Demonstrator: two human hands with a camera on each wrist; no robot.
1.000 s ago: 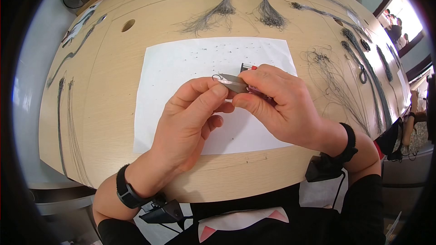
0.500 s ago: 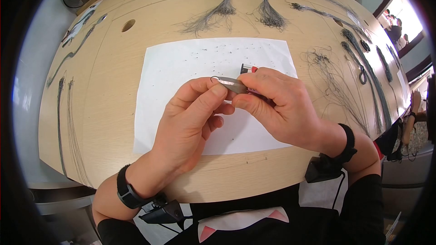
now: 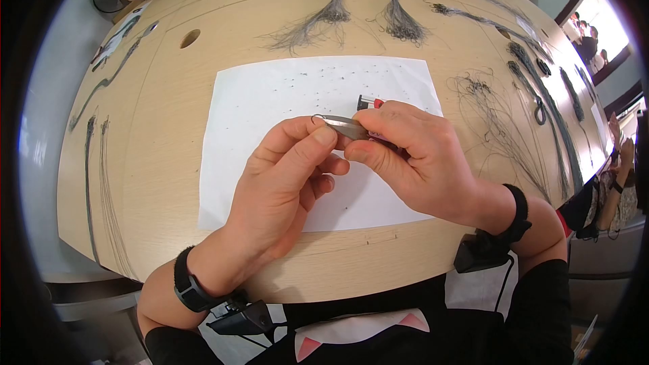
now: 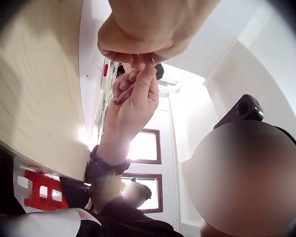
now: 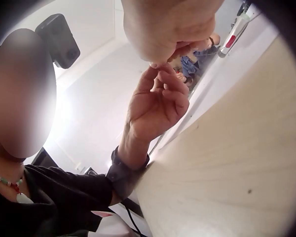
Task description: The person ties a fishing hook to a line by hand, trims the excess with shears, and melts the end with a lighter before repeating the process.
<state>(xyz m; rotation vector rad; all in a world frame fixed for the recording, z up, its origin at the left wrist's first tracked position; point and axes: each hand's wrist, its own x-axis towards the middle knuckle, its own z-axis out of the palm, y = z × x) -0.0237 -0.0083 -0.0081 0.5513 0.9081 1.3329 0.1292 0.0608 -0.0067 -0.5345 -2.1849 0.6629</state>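
Between thumb and forefinger, my left hand (image 3: pixel 280 176) pinches a small dark fishing hook (image 3: pixel 317 117) whose bend shows above the fingertips. The right hand (image 3: pixel 412 152) grips small thread snips with grey pointed blades (image 3: pixel 343 126), their handles mostly covered by the fingers. The blades lie together, with their tip at the hook by my left fingertips. Both hands are raised over a white sheet of paper (image 3: pixel 270 88). In the left wrist view, the left hand (image 4: pixel 153 29) hides the hook.
Dark specks dot the paper's upper part. A black and red item (image 3: pixel 368 102) lies behind my right hand. Looped line bundles (image 3: pixel 331 10) are farther back; a loose tangle of line (image 3: pixel 497 118) spreads on the right, thin strands (image 3: pixel 111 196) on the left. Other people are around the table.
The blades of the snips, slightly apart a second ago, have come together at the hook. Both hands stay nearly still. At the far left, another person's hands have moved.
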